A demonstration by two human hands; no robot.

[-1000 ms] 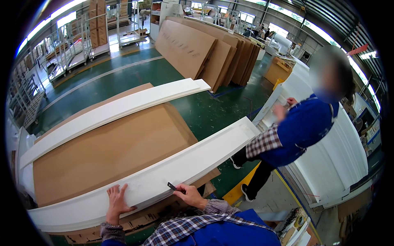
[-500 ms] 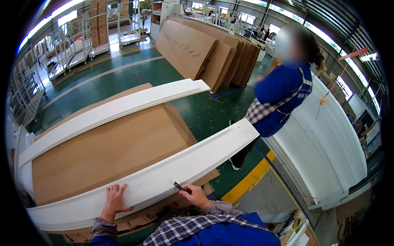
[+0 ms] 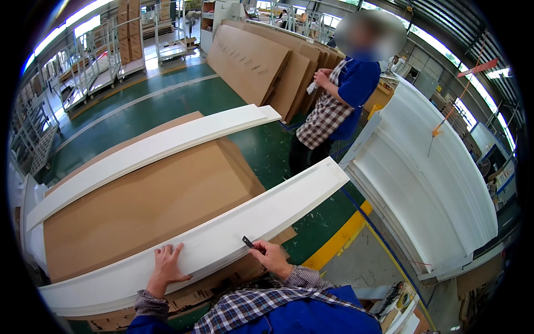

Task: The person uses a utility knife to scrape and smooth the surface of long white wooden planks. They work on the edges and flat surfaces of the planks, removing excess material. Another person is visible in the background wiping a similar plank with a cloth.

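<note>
A long white trim board (image 3: 211,245) with moulded edges lies across in front of me, over brown cardboard (image 3: 156,192). My left hand (image 3: 167,265) rests on its face near the front edge, thumb and fingers spread, holding nothing. Farther right, at the same front edge, my right hand (image 3: 271,259) is closed around a short, flat black tool (image 3: 247,241). The tool's dark end points up and left over the board. Its exact kind is too small to tell. A second white board (image 3: 150,146) lies roughly parallel on the cardboard's far side.
Beyond the boards a co-worker (image 3: 342,106) in a blue shirt and checked apron stands, hands together around something white. Large white curved panels (image 3: 423,172) are at the right. Brown sheets (image 3: 250,61) lean at the back. Wheeled racks (image 3: 94,72) stand far left.
Both my hands have shifted slightly to the right along the near board. The co-worker has moved left and turned, bringing their hands into view. My right hand keeps the black tool.
</note>
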